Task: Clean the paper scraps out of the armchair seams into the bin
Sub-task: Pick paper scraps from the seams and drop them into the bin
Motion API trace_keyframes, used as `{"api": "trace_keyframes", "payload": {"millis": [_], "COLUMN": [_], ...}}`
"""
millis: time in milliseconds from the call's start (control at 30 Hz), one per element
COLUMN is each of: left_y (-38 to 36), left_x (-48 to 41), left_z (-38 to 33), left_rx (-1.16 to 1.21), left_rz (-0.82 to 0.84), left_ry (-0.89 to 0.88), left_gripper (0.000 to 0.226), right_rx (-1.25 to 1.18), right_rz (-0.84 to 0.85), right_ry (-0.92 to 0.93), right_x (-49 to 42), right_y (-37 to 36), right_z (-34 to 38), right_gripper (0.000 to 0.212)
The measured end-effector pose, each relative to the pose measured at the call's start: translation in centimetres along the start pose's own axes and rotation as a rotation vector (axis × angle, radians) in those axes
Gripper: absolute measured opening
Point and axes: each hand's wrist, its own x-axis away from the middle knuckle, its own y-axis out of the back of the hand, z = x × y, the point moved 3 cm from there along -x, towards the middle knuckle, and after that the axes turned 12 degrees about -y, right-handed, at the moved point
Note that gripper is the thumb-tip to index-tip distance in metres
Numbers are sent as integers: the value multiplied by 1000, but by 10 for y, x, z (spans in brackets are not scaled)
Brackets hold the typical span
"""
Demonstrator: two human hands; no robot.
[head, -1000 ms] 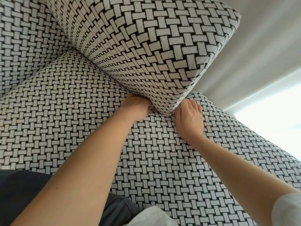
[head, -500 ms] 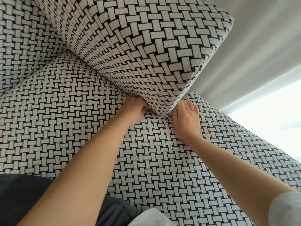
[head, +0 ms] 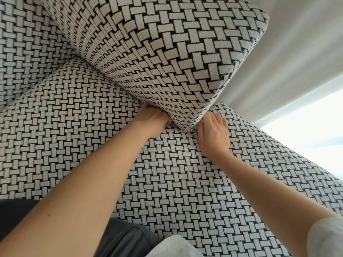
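**1.** Left hand [head: 154, 121], centre of frame. Its fingers are buried in the seam [head: 182, 127] under the lower corner of the thick, block-shaped, black-and-white basket-weave cushion [head: 167, 52]. Whether they are spread or pinching anything cannot be told.

**2.** Right hand [head: 213, 134], just right of the same corner, back of the hand up. The fingers are bent with tips at the seam, and the thumb is against the cushion edge. A pale fleck by the thumb may be paper or frayed thread, so its hold cannot be told either.

**Change over the last 1 second:** almost none. Both hands have stayed at this 1 corner and no scrap has come into the open. The probing step looks unfinished.

**3.** Black-and-white woven-fabric armchair. Its seat [head: 185, 182] fills the centre and lower right, and the cushion rests on it at upper centre.

**4.** Paper scraps: none plainly visible. Bin: out of frame.

**5.** White pleated curtain [head: 297, 52], upper right.

**6.** Dark grey trousers [head: 120, 242], lower left; white sleeve [head: 326, 238], lower right.
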Motion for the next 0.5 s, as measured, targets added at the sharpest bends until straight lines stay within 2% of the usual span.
{"api": "trace_keyframes", "payload": {"millis": [133, 267, 500], "left_y": [0, 3, -5], "left_x": [-6, -3, 6], "left_z": [2, -1, -2], "left_rx": [-15, 89, 279], "left_rz": [30, -45, -255], "left_ry": [15, -63, -59], "left_gripper": [27, 26, 26], "right_rx": [1, 3, -6], "right_rz": [-13, -11, -22], "right_ry": [0, -2, 9], "right_x": [0, 0, 0], "right_y": [1, 1, 1], "right_z": [0, -1, -1], "right_gripper": [24, 22, 21]}}
